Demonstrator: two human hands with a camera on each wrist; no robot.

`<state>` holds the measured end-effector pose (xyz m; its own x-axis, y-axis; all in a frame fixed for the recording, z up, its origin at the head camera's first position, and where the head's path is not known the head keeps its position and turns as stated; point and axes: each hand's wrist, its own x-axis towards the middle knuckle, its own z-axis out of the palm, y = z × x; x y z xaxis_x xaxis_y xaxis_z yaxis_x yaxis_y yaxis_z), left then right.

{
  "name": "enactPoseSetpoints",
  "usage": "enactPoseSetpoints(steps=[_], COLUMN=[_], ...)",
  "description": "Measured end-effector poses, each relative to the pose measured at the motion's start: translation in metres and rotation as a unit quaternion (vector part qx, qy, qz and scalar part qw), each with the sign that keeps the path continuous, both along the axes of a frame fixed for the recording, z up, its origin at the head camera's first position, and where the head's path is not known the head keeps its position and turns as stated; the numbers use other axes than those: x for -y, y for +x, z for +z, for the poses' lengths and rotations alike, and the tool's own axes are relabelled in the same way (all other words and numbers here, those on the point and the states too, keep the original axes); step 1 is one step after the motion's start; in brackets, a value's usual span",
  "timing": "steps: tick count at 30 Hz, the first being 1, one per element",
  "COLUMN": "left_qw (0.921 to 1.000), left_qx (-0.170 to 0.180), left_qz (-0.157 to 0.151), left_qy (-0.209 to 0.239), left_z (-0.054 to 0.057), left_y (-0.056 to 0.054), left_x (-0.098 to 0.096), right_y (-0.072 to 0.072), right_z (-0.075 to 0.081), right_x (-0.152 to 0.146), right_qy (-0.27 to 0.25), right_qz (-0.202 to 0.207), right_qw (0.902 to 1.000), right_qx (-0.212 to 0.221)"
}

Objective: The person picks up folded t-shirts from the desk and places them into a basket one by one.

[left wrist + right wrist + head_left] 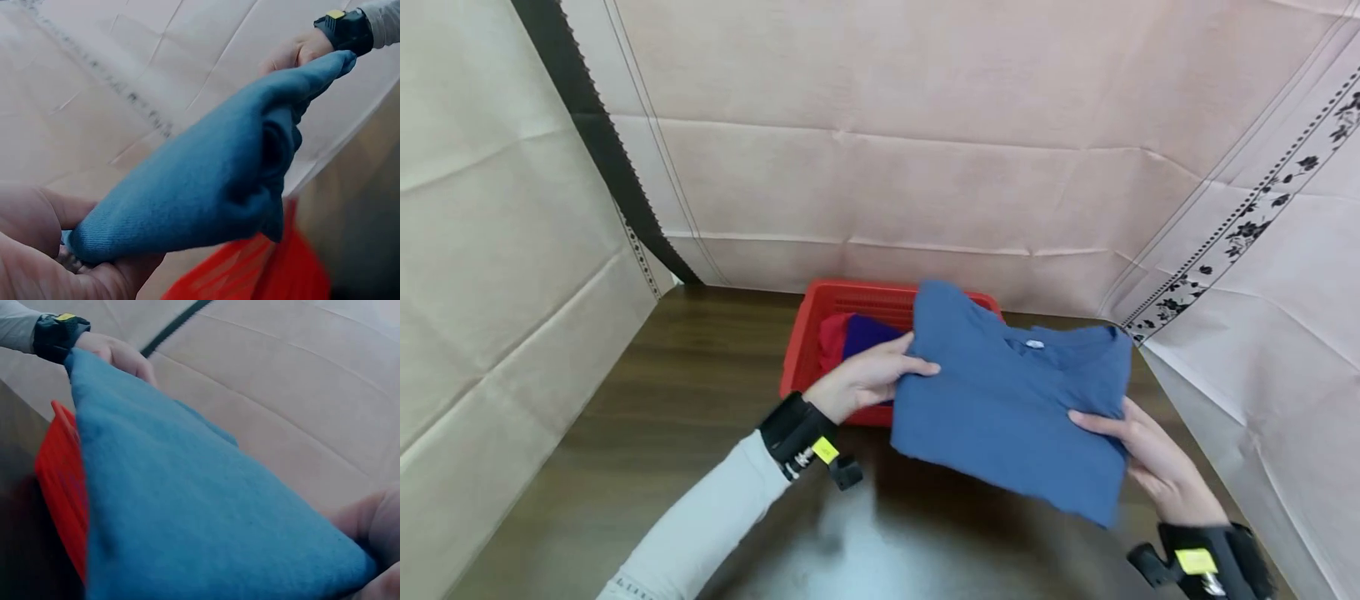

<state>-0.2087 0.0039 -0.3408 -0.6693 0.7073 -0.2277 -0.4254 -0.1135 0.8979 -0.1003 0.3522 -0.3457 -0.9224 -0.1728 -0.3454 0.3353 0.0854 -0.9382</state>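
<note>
A folded blue cotton T-shirt point(1011, 400) is held up off the dark wood-grain table point(647, 417), stretched flat between the two hands, its long axis running from one grip to the other and dipping slightly toward the right hand's side. The left hand point(865, 379) pinches the shirt's left edge, thumb lying on top of the cloth and the other fingers hidden beneath it; in the left wrist view the fabric bunches into that palm point(37, 250) and runs away toward the other hand. The right hand point(1150, 454) clasps the opposite, right-hand edge, thumb pressed on the upper face and fingers curled round the margin from below. Both grips are closed on cloth, neither on anything else. Directly beyond and below the left grip sits a red slatted plastic basket point(820, 321), with a red garment point(832, 337) and a dark purple garment point(868, 333) lying inside it. The shirt's far left corner overhangs the basket's right part, so the left hand is much the nearer to the basket, while the right hand hangs well apart from it, over bare table near the pale paper-covered wall point(1262, 333).
</note>
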Motion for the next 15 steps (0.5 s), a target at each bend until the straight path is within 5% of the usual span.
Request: enactPoseSetpoints(steps=[2,9,15], left_qw=[0.9998,0.9959,0.99], left_qx=[0.001,0.006,0.007], left_qz=[0.019,0.088,0.128], left_qy=[-0.006,-0.02,-0.059], left_z=[0.003,0.006,-0.012], left_y=[-0.011,-0.048,-0.072], left_x=[0.015,0.054,0.066], right_y=[-0.023,-0.088,-0.125], right_z=[0.005,0.005,-0.009], right_x=[0.02,0.064,0.087], right_qy=[-0.021,-0.085,-0.113], right_qz=[-0.009,0.017,-0.019], right_qw=[0.9996,0.9957,0.9932], right_qx=[0.016,-0.035,-0.016])
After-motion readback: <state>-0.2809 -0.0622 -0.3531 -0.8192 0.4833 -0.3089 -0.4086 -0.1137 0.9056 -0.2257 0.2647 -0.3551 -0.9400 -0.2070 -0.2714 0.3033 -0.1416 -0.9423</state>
